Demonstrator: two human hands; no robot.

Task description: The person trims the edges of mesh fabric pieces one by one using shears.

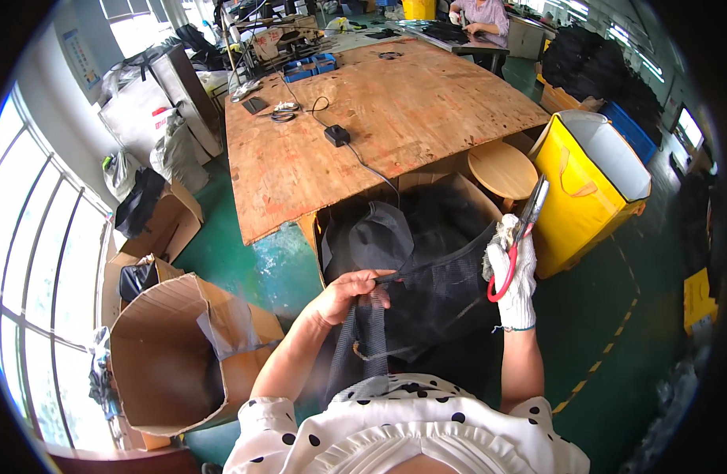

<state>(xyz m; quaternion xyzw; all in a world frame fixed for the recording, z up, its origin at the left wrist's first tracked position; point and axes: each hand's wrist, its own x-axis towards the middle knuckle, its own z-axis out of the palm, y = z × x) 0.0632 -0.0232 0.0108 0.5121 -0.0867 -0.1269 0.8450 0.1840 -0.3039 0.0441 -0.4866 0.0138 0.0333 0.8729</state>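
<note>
Nearest the viewer, a white blouse with black spots spreads below both hands. The bare left hand is closed in a pinch, thumb and fingertips gripping the dark edge of some black mesh. From that pinch, one strip hangs down toward the blouse, while the wider part stretches rightward to beside the other hand.

The right hand, in a white knitted glove, is curled around a pair of scissors. A red handle loop shows at the glove's left side; the blades point up and away, past the fingertips. The mesh's edge runs close to the gloved fingers, but from this angle I cannot tell whether they touch it.

Left of the bare fingers stands an open carton. Just beyond both hands is a cardboard box filled with dark material. Past the gloved fingertips are a round wooden stool and, to the right, a yellow bag. Farther ahead of the fingers stretches a broad wooden table, with another person beyond it.
</note>
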